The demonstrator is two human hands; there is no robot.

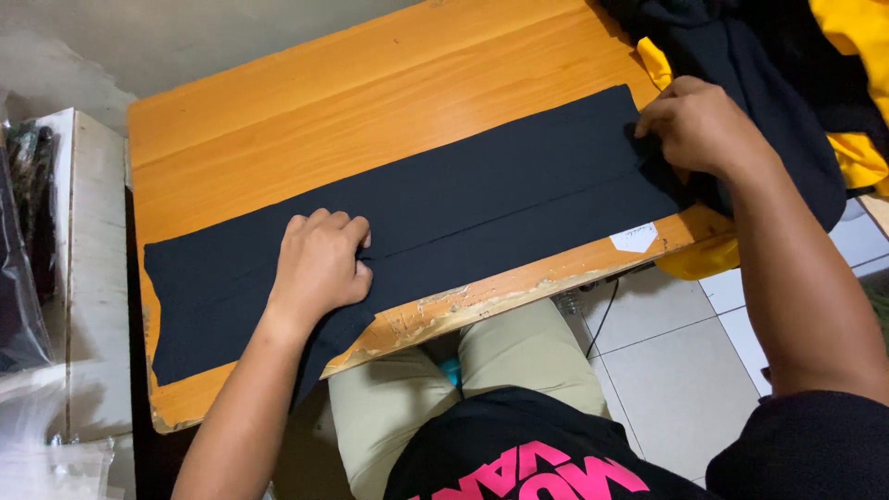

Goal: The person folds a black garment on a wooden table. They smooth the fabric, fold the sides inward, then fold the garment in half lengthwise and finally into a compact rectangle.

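An orange wooden table (370, 83) over white floor tiles (667, 370) carries a folded black garment (482, 194). The left hand (319, 264) and right hand (699, 125), fingers curled, pinch its folds. A small white label (634, 238) sits at the near edge.

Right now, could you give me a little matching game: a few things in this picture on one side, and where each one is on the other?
Things:
1. left hand
2. right hand
3. white label
4. yellow garment

Places:
A. in the heap at the table's far right
B. at the right end of the black cloth
C. on the wooden table, near its front edge
D. on the cloth's middle seam, knuckles bent

Pairs: 1-D, 2-B, 3-C, 4-A
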